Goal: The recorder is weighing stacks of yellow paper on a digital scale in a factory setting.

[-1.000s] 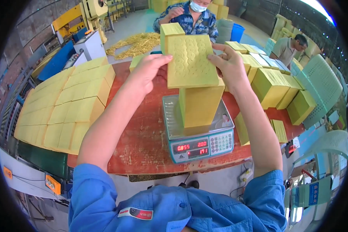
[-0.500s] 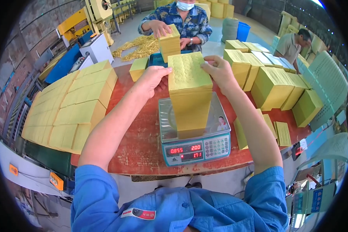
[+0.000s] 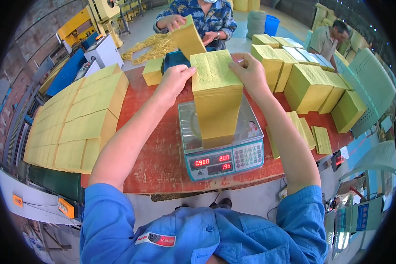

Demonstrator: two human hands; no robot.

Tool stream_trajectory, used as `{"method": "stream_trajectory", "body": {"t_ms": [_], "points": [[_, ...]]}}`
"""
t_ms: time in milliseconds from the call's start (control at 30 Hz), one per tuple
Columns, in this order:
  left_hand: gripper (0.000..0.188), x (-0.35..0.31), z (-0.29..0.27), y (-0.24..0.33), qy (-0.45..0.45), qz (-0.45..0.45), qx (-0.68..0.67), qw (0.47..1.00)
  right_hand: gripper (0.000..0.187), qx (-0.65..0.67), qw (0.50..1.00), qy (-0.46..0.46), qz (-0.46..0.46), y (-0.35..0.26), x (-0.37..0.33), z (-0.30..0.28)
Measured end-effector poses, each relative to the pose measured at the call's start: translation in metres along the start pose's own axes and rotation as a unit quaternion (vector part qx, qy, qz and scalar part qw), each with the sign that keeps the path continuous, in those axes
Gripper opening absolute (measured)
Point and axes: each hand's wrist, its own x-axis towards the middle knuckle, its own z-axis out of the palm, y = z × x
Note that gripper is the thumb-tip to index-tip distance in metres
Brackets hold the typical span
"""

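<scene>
A tall stack of yellow paper (image 3: 218,105) stands upright on the metal pan of a digital scale (image 3: 251,149). Its top sheets carry rows of curved cut marks. My left hand (image 3: 177,80) pinches the stack's upper left edge between thumb and fingers. At the upper right edge, my right hand (image 3: 252,75) grips with its thumb on the top sheets. Some fingers of both hands are hidden behind the paper. Red digits glow on the scale's front panel, beside a grey keypad.
Yellow paper blocks (image 3: 77,119) fill the left side; more stacks (image 3: 308,88) stand at right on the red table (image 3: 147,163). Across it, a co-worker (image 3: 202,20) holds a tilted paper stack (image 3: 188,38) over a blue-green tray (image 3: 174,59). Another person (image 3: 328,42) bends at far right.
The co-worker's stack has gone from upright to tilted, with a hand beneath it. The scale's glowing digits have changed. Both my hands keep their hold, and the whole view has shifted slightly.
</scene>
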Motion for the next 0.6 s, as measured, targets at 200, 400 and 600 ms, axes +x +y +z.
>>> {"method": "stream_trajectory", "body": {"t_ms": [200,400,600], "points": [[0.037,-0.014,0.001,-0.014,0.035,0.025,0.008,0.999,0.034,0.104,0.994,0.005,0.025,0.004,-0.018,-0.002],[0.061,-0.06,-0.083,-0.069,0.16,-0.096,-0.158,0.97,0.03,0.236,0.96,-0.03,0.145,0.039,-0.039,-0.05],[0.059,-0.175,-0.161,-0.123,0.335,-0.228,-0.22,0.887,0.03,0.232,0.937,-0.12,0.232,0.122,-0.04,-0.06]]}}
